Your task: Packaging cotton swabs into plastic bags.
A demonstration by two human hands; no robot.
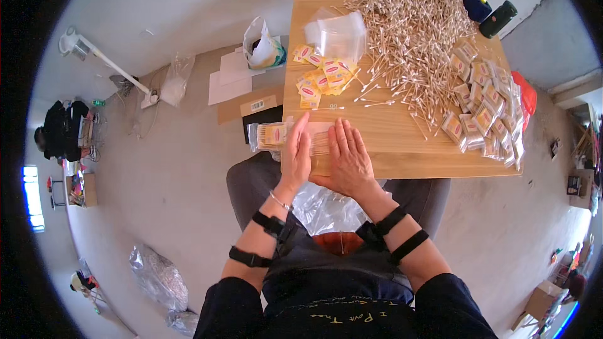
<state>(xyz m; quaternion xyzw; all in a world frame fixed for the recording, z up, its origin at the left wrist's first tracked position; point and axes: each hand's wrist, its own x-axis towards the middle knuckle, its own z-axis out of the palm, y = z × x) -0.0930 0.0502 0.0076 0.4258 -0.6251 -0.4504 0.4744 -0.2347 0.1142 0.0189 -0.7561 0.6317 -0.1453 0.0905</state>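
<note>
At the near edge of the wooden table, my left hand (296, 156) stands on its side, fingers stretched out. My right hand (349, 158) lies flat with straight fingers, palm down. Between the two hands shows a small row of cotton swabs (320, 143); how far it runs under my right hand is hidden. Just left of my left hand lies a clear bag of cotton swabs (271, 135) with a yellow label card in it. A few single swabs (379, 104) lie beyond my fingertips.
A large heap of loose swabs (414, 31) covers the table's far part. Filled packs (487, 110) are piled at right. Yellow cards (326, 75) and empty clear bags (339, 34) lie at left. A dark cylinder (498, 20) stands at the far right edge. Plastic film (326, 207) covers my lap.
</note>
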